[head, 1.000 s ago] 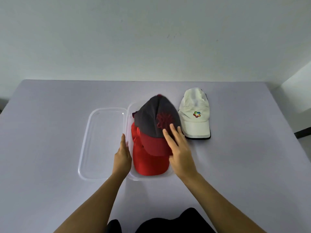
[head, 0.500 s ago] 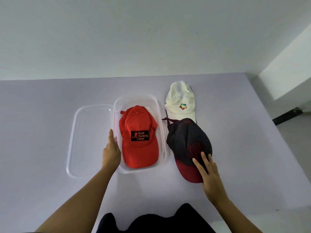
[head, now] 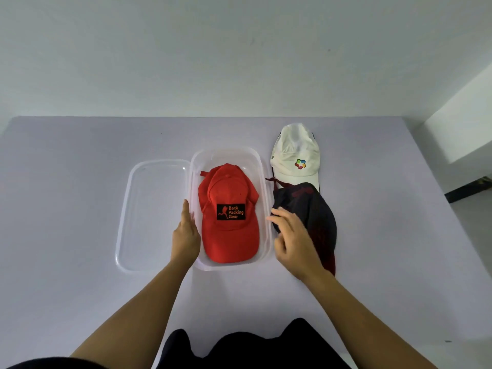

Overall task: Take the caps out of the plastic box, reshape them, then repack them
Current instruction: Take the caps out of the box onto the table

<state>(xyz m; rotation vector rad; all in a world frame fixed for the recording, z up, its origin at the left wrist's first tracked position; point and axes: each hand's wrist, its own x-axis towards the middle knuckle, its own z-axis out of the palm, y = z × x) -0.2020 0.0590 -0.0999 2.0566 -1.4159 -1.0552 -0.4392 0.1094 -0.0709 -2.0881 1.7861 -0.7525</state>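
Observation:
A clear plastic box (head: 231, 153) stands mid-table with a red cap (head: 229, 230) bearing a black "Back Packing Gear" patch lying inside it. My left hand (head: 185, 235) rests flat against the box's left wall, fingers straight. To the right of the box lies a dark grey cap with a dark red brim (head: 316, 217), partly overlapping the brim of a white cap (head: 295, 153) with a colourful logo. My right hand (head: 292, 239) hovers over the dark cap's left side near the box's right rim, fingers loosely spread, holding nothing.
The box's clear lid (head: 154, 214) lies flat just left of the box. The lilac table (head: 80, 182) ends at a white wall behind; its right edge drops to the floor by a white block (head: 458, 123).
My right hand carried the dark cap out of the box, set it on the table to the right, let go, and has come back left toward the box. My left hand stayed put.

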